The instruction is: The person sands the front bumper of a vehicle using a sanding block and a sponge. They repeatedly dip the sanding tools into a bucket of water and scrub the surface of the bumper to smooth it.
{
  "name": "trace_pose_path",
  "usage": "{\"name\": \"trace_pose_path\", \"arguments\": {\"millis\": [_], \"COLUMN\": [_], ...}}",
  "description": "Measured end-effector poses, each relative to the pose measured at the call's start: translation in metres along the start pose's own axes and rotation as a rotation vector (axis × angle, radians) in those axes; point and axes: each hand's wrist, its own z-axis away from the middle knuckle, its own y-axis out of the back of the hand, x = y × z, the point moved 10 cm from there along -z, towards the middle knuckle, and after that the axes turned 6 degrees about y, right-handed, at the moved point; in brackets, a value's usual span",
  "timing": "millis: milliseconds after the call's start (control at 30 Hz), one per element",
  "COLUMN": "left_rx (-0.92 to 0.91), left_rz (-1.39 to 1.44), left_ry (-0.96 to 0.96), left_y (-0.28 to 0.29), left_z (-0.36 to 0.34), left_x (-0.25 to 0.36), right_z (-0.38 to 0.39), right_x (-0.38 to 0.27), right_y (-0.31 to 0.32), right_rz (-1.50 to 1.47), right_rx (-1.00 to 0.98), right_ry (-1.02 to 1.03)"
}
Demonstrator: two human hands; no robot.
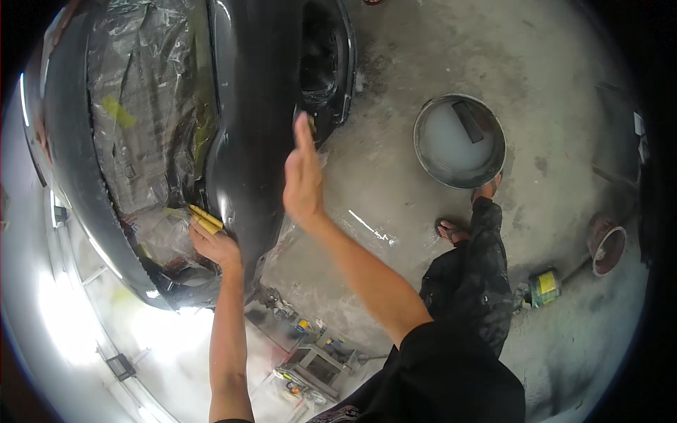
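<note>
Grasping the yellow sheet (206, 220) at the dark car body (257, 92), our left hand (215, 247) could tear the body's plastic covering (151, 77) if it slips; our right hand (304, 187), flat, seemingly empty, is beside the body.

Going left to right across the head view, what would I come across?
Yellow tape strip, left hand with a folded yellow sheet, right hand, round bucket, green container with a yellow label, reddish pail.

Black T-shirt (462, 377), dark speckled trousers (486, 282)
</note>
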Motion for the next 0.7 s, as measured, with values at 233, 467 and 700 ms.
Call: {"name": "trace_pose_path", "arguments": {"millis": [233, 467, 700], "left_rx": [0.024, -0.009, -0.004], "left_rz": [-0.172, -0.049, -0.018], "left_ry": [-0.237, -0.08, -0.026], "left_y": [-0.006, -0.004, 0.005], "left_z": [0.002, -0.005, 0.0], "left_x": [0.01, -0.004, -0.013], "right_z": [-0.04, -0.037, -0.008], "right_x": [0.088, 0.071, 0.061], "right_y": [0.035, 0.029, 0.015], "right_rz": [0.277, 0.075, 0.197], "right_rx": [0.145, 0.145, -0.014], "right_ry": [-0.334, -0.235, -0.187]}}
